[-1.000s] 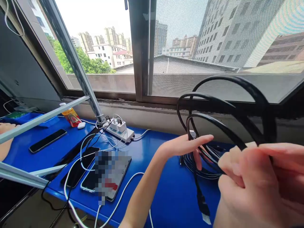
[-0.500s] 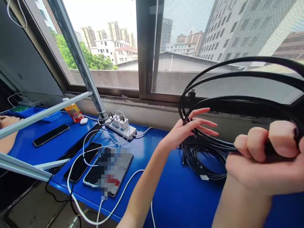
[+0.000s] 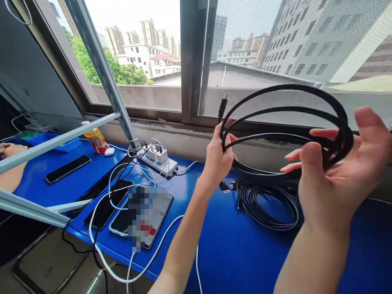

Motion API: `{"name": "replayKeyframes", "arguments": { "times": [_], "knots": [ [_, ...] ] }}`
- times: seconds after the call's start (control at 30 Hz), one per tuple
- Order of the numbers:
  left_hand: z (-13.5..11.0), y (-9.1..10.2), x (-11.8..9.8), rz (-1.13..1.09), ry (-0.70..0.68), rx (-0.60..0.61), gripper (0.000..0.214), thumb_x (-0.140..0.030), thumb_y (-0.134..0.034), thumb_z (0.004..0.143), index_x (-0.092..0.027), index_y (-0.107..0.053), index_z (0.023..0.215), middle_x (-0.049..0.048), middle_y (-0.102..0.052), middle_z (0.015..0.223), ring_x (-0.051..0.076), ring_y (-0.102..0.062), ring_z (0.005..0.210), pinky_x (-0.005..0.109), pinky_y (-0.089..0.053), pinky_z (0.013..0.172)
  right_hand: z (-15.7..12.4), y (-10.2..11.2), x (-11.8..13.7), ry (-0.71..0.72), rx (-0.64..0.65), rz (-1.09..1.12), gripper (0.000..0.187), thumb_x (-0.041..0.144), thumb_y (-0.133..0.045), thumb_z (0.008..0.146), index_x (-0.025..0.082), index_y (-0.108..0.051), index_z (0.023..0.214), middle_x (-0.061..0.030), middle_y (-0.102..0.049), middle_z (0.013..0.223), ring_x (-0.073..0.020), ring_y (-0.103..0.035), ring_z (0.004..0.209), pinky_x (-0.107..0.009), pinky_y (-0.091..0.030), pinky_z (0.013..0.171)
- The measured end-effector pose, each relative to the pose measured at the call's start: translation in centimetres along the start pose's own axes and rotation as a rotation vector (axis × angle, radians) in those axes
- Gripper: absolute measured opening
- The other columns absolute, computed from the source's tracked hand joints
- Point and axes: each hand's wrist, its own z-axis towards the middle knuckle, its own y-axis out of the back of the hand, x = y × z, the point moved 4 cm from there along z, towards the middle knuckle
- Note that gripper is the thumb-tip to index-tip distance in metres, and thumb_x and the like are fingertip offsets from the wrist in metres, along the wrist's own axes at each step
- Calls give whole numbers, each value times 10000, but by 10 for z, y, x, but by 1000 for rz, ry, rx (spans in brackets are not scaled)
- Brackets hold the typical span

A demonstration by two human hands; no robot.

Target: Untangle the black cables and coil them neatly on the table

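Note:
A thick black cable (image 3: 284, 112) is wound into a wide oval coil and held up in front of the window. My left hand (image 3: 218, 157) is closed round the coil's left end, where a plug sticks up. My right hand (image 3: 337, 171) is open, palm up, fingers spread, with the coil's right end resting across its fingers. Below, a second coil of thinner black cable (image 3: 266, 202) lies flat on the blue table (image 3: 232, 253).
A white power strip (image 3: 157, 159) with chargers and white leads sits near the window sill. Three phones (image 3: 141, 214) lie on the table's left part. An aluminium frame bar (image 3: 55, 141) crosses at left, and another person's arm (image 3: 9, 179) rests at the far left edge.
My left hand has closed on the coil's left end and lifted it. My right hand has opened from a fist to a flat palm under the coil's right end.

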Motion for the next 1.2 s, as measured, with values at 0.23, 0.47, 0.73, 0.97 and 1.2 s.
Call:
{"name": "replayKeyframes", "arguments": {
  "times": [0.23, 0.47, 0.73, 0.97, 1.2],
  "knots": [
    [-5, 9, -15, 204, -96, 27, 453, 8, -394, 821, -210, -527, 1196, -37, -539, 760, 56, -522, 501, 201, -506, 643, -1, 8, -2, 70, -48, -170, 608, 412, -790, 702, 327, -589, 1269, -116, -626, 999, -225, -635, 730, -243, -441, 400],
    [-12, 3, -26, -30, -42, 92, 402, -117, -474, 867, -260, -487, 1242, 10, -581, 903, 37, -486, 436, 157, -432, 405, 6, 10, -2, -69, -194, -151, 443, 362, -859, 561, 145, -674, 900, -49, -587, 706, -140, -561, 519, -231, -419, 327],
    [-14, -3, -27, -278, 130, 133, 520, -244, -681, 821, -286, -490, 1302, -60, -544, 649, 28, -406, 368, 164, -359, 374, 7, 17, -6, -408, -340, -263, 250, 146, -753, 546, 224, -604, 732, 11, -571, 644, -110, -458, 348, -272, -288, 268],
    [-12, -10, -25, -331, 117, 169, 42, -196, -600, 875, -172, -633, 865, -80, -466, 548, 3, -305, 343, 161, -245, 341, 3, 14, 1, -103, -15, -248, 336, 400, -745, 741, 247, -673, 1031, -66, -574, 845, -209, -608, 644, -297, -409, 403],
    [-12, -12, -24, -361, 184, 273, 337, -475, -511, 906, -165, -641, 876, -88, -290, 444, 39, -229, 358, 177, -200, 341, 3, 13, 1, 116, -35, -372, 338, 482, -718, 771, 234, -742, 1001, -40, -558, 659, -166, -545, 540, -271, -365, 454]
  ]
}}
